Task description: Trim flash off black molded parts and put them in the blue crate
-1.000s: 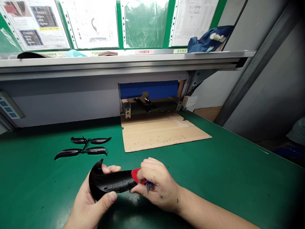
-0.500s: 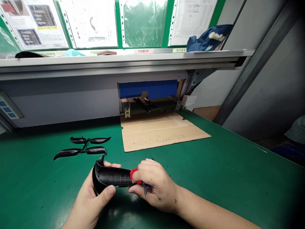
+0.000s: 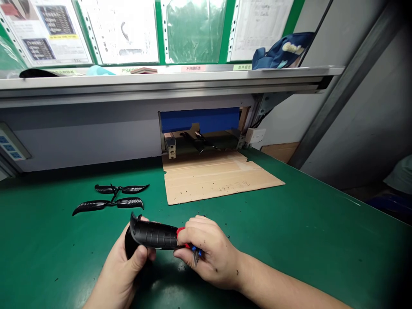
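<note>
My left hand (image 3: 120, 257) is closed around the wide left end of a black curved plastic part (image 3: 157, 235), which has ribbed lines across its inner face. At the part's narrow right end, my right hand (image 3: 210, 249) is closed on a red textured pad (image 3: 180, 233) that presses against the plastic. A small metal blade (image 3: 195, 256) with blue bits beside it sticks out under the right fingers; its handle is hidden in the palm. Dark specks cling to the right hand and wrist.
Two pairs of joined black moulded pieces (image 3: 111, 204) lie on the green table (image 3: 305, 244) at left. Behind the hands, a cardboard sheet (image 3: 209, 180) slopes from an opening with a blue flap (image 3: 199, 121), where dark parts rest. A shelf edge (image 3: 161, 88) runs above.
The black part has been turned a little in my left hand, and its curved end now tips differently. My left thumb and fingers have shifted their hold. The right hand has barely moved.
</note>
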`<state>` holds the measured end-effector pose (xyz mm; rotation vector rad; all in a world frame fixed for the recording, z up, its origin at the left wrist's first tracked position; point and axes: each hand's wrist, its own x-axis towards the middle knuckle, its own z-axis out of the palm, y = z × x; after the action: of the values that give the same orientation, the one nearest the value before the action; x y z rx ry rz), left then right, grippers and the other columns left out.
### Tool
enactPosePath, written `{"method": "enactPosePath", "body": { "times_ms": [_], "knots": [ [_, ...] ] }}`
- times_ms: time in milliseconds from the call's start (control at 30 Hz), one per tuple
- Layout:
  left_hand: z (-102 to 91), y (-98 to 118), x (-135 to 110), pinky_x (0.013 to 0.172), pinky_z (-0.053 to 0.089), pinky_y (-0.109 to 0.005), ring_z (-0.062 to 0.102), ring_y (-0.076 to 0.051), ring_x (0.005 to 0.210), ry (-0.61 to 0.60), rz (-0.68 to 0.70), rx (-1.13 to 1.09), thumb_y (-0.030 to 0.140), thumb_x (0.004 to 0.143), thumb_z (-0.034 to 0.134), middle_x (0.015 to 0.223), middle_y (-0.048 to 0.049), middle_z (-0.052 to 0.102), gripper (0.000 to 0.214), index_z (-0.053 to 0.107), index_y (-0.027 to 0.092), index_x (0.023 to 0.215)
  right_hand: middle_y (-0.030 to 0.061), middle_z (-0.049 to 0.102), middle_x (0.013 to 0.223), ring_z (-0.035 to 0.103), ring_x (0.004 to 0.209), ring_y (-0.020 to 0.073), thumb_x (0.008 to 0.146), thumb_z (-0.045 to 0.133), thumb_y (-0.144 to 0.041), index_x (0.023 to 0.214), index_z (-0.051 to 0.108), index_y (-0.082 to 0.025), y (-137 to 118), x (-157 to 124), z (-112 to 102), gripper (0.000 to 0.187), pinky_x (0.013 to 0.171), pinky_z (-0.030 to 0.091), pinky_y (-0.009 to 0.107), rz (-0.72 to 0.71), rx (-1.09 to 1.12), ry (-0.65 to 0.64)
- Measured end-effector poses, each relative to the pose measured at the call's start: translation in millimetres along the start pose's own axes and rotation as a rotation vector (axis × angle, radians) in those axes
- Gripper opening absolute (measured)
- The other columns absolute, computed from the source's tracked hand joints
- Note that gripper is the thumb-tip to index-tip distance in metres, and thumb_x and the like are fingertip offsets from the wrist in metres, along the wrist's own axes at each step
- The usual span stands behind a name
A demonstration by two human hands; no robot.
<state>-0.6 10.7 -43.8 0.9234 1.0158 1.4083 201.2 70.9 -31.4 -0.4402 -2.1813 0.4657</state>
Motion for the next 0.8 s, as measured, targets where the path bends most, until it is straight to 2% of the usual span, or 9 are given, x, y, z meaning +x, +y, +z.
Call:
{"method": "enactPosePath", "body": {
  "times_ms": [33, 100, 200, 267, 333, 433, 600, 733, 800],
  "knots": [
    [0.8, -0.7, 0.9, 0.063, 0.047, -0.021, 0.053, -0.013, 0.068, 0.030, -0.011, -0.064, 0.054, 0.075, 0.069, 0.077, -0.0006, 0.060, 0.044, 0.061, 0.021, 0.103, 0.0005, 0.052, 0.070, 0.041, 0.061, 0.0143, 0.099, 0.046, -0.040, 0.084, 0.053, -0.017, -2.6, 0.4, 1.4, 0.029, 0.061, 0.029, 0.028, 0.026, 0.027, 0.010],
    [3.4, -1.6, 3.7, 0.068, 0.048, -0.022, 0.056, -0.015, 0.077, 0.112, -0.038, -0.215, 0.061, 0.074, 0.064, 0.077, -0.0004, 0.059, 0.047, 0.062, 0.022, 0.100, 0.0003, 0.051, 0.070, 0.043, 0.062, 0.0142, 0.096, 0.048, -0.038, 0.080, 0.050, -0.017, -8.6, 0.7, 6.3, 0.026, 0.061, 0.031, 0.027, 0.099, 0.089, 0.042],
    [9.1, -2.1, 7.2, 0.080, 0.052, -0.028, 0.058, -0.020, 0.097, 0.211, -0.149, -0.410, 0.067, 0.060, 0.070, 0.100, -0.0036, 0.063, 0.063, 0.063, 0.024, 0.104, -0.0008, 0.052, 0.071, 0.046, 0.064, 0.0139, 0.092, 0.052, -0.032, 0.079, 0.049, -0.018, -15.9, -0.8, 18.0, 0.019, 0.063, 0.032, 0.027, 0.193, 0.126, 0.014],
    [13.2, -2.8, 7.3, 0.086, 0.052, -0.032, 0.058, -0.023, 0.104, 0.244, -0.218, -0.491, 0.063, 0.053, 0.077, 0.115, -0.0071, 0.062, 0.063, 0.063, 0.021, 0.098, -0.0012, 0.053, 0.072, 0.047, 0.066, 0.0140, 0.089, 0.054, -0.029, 0.081, 0.050, -0.018, -17.7, -2.9, 26.0, 0.015, 0.063, 0.031, 0.026, 0.220, 0.115, -0.044],
    [16.4, -3.9, 5.8, 0.089, 0.053, -0.036, 0.060, -0.023, 0.104, 0.246, -0.254, -0.542, 0.052, 0.058, 0.081, 0.123, -0.0093, 0.059, 0.052, 0.063, 0.020, 0.095, -0.0011, 0.053, 0.073, 0.047, 0.066, 0.0142, 0.088, 0.053, -0.028, 0.081, 0.050, -0.019, -17.5, -4.7, 31.6, 0.012, 0.062, 0.031, 0.026, 0.230, 0.087, -0.085],
    [19.3, -4.6, 3.4, 0.088, 0.054, -0.036, 0.063, -0.021, 0.099, 0.215, -0.271, -0.580, 0.040, 0.075, 0.072, 0.118, -0.0106, 0.061, 0.034, 0.062, 0.019, 0.099, -0.0005, 0.054, 0.075, 0.045, 0.067, 0.0150, 0.088, 0.052, -0.030, 0.081, 0.050, -0.019, -16.3, -5.2, 34.4, 0.013, 0.062, 0.030, 0.026, 0.241, 0.030, -0.117],
    [23.7, -1.0, 3.2, 0.085, 0.055, -0.036, 0.065, -0.022, 0.096, 0.257, -0.275, -0.649, 0.040, 0.086, 0.059, 0.112, -0.0109, 0.063, 0.026, 0.059, 0.017, 0.098, 0.0021, 0.056, 0.078, 0.045, 0.067, 0.0173, 0.094, 0.046, -0.055, 0.088, 0.054, -0.018, -18.0, -4.0, 35.5, 0.039, 0.062, 0.027, 0.028, 0.144, -0.048, -0.113],
    [24.3, -2.1, 4.6, 0.090, 0.053, -0.036, 0.064, -0.023, 0.101, 0.238, -0.347, -0.682, 0.042, 0.090, 0.053, 0.117, -0.0148, 0.061, 0.030, 0.055, 0.016, 0.104, 0.0050, 0.056, 0.078, 0.041, 0.066, 0.0193, 0.095, 0.043, -0.036, 0.090, 0.057, -0.016, -18.0, -4.3, 36.3, 0.025, 0.062, 0.024, 0.031, 0.035, -0.301, -0.132],
    [20.0, -3.4, 7.8, 0.096, 0.048, -0.037, 0.062, -0.022, 0.106, 0.195, -0.320, -0.623, 0.039, 0.090, 0.055, 0.121, -0.0147, 0.060, 0.029, 0.051, 0.017, 0.110, 0.0044, 0.054, 0.075, 0.040, 0.065, 0.0192, 0.091, 0.043, -0.026, 0.089, 0.057, -0.016, -15.7, -4.4, 33.6, 0.018, 0.061, 0.024, 0.031, 0.028, -0.329, -0.125]
  ]
}}
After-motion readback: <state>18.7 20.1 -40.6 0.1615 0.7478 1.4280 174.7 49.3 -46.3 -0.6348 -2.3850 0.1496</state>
